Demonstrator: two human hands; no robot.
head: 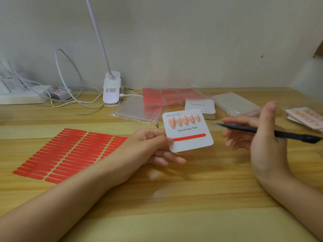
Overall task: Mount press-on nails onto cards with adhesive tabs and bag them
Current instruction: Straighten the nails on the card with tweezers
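Note:
My left hand (150, 145) pinches the lower left corner of a white "Handmade Nail" card (187, 132) above the table. Several pink press-on nails (184, 121) sit in a row on its upper half, and a red adhesive strip (189, 137) runs across its lower half. To the right of the card, my right hand (258, 135) holds black tweezers (272, 132) whose tip points left toward the card. A sheet of red adhesive tabs (70, 154) lies flat on the table at the left. A stack of blank cards (201, 107) lies behind the held card.
Clear bags (136, 110) and red tab sheets in plastic (171, 96) lie behind the card. A clip lamp (111, 89), cables and a power strip (22, 96) stand at the back left. Finished nail cards (307, 117) and a bag pack (234, 103) lie at the right.

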